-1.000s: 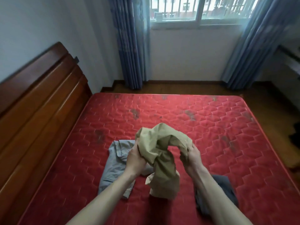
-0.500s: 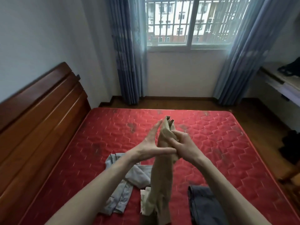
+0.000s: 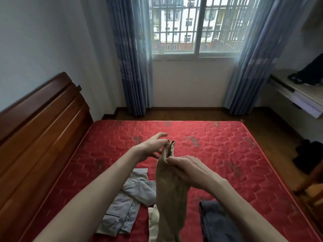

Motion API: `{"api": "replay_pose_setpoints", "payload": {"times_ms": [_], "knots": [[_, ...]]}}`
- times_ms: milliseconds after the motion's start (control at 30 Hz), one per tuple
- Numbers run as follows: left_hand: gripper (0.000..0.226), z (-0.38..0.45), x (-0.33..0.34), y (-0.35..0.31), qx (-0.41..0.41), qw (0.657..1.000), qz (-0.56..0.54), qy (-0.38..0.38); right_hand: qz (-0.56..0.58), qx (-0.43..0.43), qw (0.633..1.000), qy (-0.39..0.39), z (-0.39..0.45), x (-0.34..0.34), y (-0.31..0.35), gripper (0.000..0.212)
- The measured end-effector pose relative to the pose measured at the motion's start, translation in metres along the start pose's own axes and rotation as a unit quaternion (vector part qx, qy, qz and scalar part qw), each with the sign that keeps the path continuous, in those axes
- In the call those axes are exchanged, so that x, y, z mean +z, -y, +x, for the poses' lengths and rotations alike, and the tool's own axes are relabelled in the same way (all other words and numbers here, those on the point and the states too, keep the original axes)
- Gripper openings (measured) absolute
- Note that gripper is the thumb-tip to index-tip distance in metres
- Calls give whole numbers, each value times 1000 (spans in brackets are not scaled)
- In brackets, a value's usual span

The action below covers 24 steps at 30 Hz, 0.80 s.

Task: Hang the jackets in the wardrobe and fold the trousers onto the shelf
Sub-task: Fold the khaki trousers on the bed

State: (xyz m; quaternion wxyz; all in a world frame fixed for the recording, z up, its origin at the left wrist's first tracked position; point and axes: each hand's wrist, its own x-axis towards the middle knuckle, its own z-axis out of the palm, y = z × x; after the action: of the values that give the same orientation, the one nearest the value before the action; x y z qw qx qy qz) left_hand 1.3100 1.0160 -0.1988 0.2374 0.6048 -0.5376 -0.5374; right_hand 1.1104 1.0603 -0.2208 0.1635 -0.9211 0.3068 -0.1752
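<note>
Aligning hems: khaki trousers are pinched by left hand at the top edge, gripped lower by right hand; seams should be matched before folding.

Bedroom backdrop — bare red mattress against a wooden headboard

Blue curtains frame a barred window — apartment blocks outside, wood floor underneath.

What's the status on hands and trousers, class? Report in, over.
Right hand grips the khaki trousers held up above the mattress. Left hand pinches their top edge. Grey garment and dark garment lie below; nothing blocking.
</note>
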Motion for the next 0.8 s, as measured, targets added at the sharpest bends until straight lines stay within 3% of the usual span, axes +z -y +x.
{"api": "replay_pose_setpoints", "payload": {"times_ms": [100,200,333,467,600,667,733,800], "knots": [[49,4,-6,2,63,998,-11,1,-19,-29,999,2,-4,-18,-6,20],[56,1,-6,-6,56,996,-50,52,-18,-44,999,19,-3,-49,-8,26],[70,-2,-3,-27,78,991,-92,52,41,-4,999,-11,-3,-101,-13,26],[49,-8,-13,-48,101,977,-157,102,147,61,986,-51,-8,-143,-31,21],[40,-9,-16,-61,128,979,-95,128,220,113,965,-90,-9,-166,-48,37],[34,-9,-11,-70,150,977,-125,89,264,141,941,-159,-10,-169,-57,44],[35,-5,-8,-77,172,963,-201,53,379,159,886,-214,-14,-162,-68,52],[34,2,-8,-85,191,946,-260,19,477,184,835,-204,-18,-144,-81,66]]}}
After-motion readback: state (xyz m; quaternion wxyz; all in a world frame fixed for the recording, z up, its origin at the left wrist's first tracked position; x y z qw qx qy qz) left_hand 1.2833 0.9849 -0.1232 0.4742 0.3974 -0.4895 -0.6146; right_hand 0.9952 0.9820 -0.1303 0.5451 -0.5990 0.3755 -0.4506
